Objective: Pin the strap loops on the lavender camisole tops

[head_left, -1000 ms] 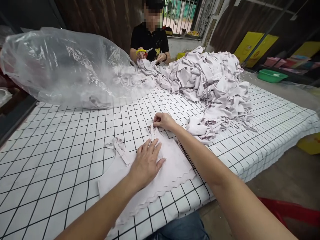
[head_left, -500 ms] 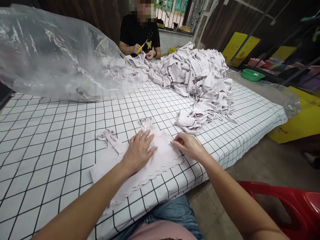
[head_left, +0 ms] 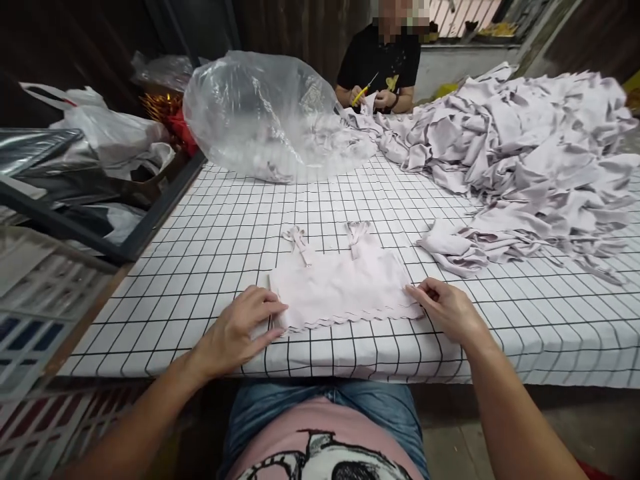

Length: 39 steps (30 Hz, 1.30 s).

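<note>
A pale pink camisole top (head_left: pixel 345 287) lies flat on the checked tablecloth in front of me, its scalloped hem toward me. Its two straps are bunched at the far side. At the camisole's left edge is my left hand (head_left: pixel 245 323), thumb and fingers apart, the tips touching the fabric. My right hand (head_left: pixel 445 307) has the right edge near the hem between thumb and fingertips, with the other fingers curled.
A big heap of similar pale garments (head_left: pixel 505 147) covers the table's right side. A clear plastic bag (head_left: pixel 260 113) with garments inside stands at the far left. Across the table a person (head_left: pixel 380 67) holds yellow-handled scissors (head_left: pixel 360 95). Bags and boxes (head_left: pixel 110 133) crowd a rack at left.
My left hand has moved from lying flat on the camisole to its left edge. The right hand left the strap for the right edge. The camisole now lies squarer to me; my view swung left.
</note>
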Tool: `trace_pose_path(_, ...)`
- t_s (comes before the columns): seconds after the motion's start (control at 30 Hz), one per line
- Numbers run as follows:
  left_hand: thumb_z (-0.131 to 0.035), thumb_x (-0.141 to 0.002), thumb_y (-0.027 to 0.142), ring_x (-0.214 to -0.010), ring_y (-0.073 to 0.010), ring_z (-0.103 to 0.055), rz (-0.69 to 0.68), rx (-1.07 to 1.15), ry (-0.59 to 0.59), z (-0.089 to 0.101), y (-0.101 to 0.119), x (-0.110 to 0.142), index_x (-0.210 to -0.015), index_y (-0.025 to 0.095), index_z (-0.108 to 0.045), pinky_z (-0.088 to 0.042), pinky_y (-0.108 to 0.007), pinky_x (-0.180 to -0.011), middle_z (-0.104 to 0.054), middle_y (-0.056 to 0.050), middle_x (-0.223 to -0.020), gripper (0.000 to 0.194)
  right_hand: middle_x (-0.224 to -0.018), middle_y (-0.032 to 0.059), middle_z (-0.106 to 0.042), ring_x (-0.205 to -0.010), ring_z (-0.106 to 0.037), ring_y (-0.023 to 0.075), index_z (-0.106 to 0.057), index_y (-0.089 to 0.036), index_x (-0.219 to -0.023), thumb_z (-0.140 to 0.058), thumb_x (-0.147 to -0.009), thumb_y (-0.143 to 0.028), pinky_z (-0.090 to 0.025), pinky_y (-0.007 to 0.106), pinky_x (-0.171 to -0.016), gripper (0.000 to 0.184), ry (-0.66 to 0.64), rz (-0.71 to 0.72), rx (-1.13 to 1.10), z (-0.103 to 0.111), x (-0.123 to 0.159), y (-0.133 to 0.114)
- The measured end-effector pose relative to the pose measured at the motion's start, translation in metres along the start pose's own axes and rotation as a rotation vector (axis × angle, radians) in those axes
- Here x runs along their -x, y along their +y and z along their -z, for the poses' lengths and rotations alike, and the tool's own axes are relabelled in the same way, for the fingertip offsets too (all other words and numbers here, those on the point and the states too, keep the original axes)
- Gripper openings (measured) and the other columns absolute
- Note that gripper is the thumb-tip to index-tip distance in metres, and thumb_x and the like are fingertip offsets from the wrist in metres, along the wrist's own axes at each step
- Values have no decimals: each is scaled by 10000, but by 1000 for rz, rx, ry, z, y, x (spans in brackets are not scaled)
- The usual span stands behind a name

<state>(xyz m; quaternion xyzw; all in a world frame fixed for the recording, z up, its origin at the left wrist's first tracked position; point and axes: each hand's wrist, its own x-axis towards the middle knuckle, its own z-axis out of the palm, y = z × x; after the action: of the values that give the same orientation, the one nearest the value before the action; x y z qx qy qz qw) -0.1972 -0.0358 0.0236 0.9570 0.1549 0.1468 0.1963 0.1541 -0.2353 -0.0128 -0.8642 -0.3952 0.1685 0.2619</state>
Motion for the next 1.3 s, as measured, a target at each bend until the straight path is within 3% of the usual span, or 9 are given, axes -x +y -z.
trace_pose_path(0.17, -497, -920, 187, -1040, -214, -529, -66, 34, -88, -11, -3, 8, -1161, 230, -628, -478, -362, -894, -591, -91, -1092, 277, -576, 16, -555, -533, -481, 165, -529, -225, -647, -556, -809, -606, -377, 282, -511, 415, -1, 30, -55, -1, 3, -1)
trace_pose_path(0.3, -488, -919, 168, -967, -205, -545, -93, 87, -63, -7, -9, 4, -1015, 220, -653, -492, -331, -808, -602, -77, -1006, 198, -580, -4, -542, -537, -462, 151, -501, -223, -643, -545, -830, -562, -364, 271, -518, 389, -28, 24, -98, 2, 7, -8)
trace_pose_path(0.5, -543, -903, 176, -967, -202, -564, -128, 152, 14, -6, -19, 3, -1049, 241, -631, -502, -307, -789, -606, -60, -985, 183, -590, -18, -528, -557, -454, 146, -473, -221, -639, -513, -868, -501, -356, 266, -535, 363, -2, 65, -122, 6, 11, -15)
trace_pose_path(0.67, -533, -901, 176, -909, -189, -579, -126, 149, -34, -9, -21, 7, -991, 238, -626, -506, -286, -738, -613, -50, -936, 144, -611, -9, -551, -564, -474, 157, -471, -227, -653, -488, -894, -471, -364, 282, -540, 343, -39, 77, -61, 6, 15, -13)
trace_pose_path(0.77, -556, -888, 206, -910, -198, -583, -136, 114, -73, -7, -20, 4, -974, 237, -626, -511, -290, -727, -615, -56, -948, 115, -722, 24, -598, -669, -529, 186, -505, -228, -704, -511, -896, -429, -397, 310, -610, 278, 68, 152, 53, 1, 18, -14)
trace_pose_path(0.93, -585, -869, 245, -953, -225, -585, -207, 58, 17, -4, -12, -25, -994, 241, -632, -518, -322, -754, -615, -69, -1001, 133, -957, 76, -617, -911, -552, 237, -620, -246, -923, -515, -919, -385, -402, 377, -767, 173, 215, 283, 249, 1, 16, -19)
trace_pose_path(1.1, -545, -895, 250, -921, -222, -571, -340, 73, 20, -14, 4, -67, -965, 236, -630, -504, -313, -688, -612, -72, -985, 111, -1092, 128, -590, -1043, -490, 306, -644, -227, -1038, -601, -855, -344, -381, 425, -788, 222, 461, 96, 454, 31, -38, 9)
trace_pose_path(1.2, -519, -913, 232, -885, -209, -559, -408, 72, -63, -23, 20, -93, -927, 215, -627, -492, -323, -688, -613, -70, -955, 110, -1083, 135, -611, -1067, -473, 331, -683, -202, -944, -623, -812, -265, -362, 484, -839, 158, 429, 48, 515, 53, -74, 28)
trace_pose_path(1.3, -489, -928, 234, -877, -205, -557, -438, 96, -126, -31, 38, -121, -907, 194, -632, -496, -345, -718, -619, -73, -937, 150, -977, 108, -640, -987, -517, 281, -689, -184, -847, -558, -840, -235, -389, 455, -834, 141, 414, 80, 342, 73, -90, 25)
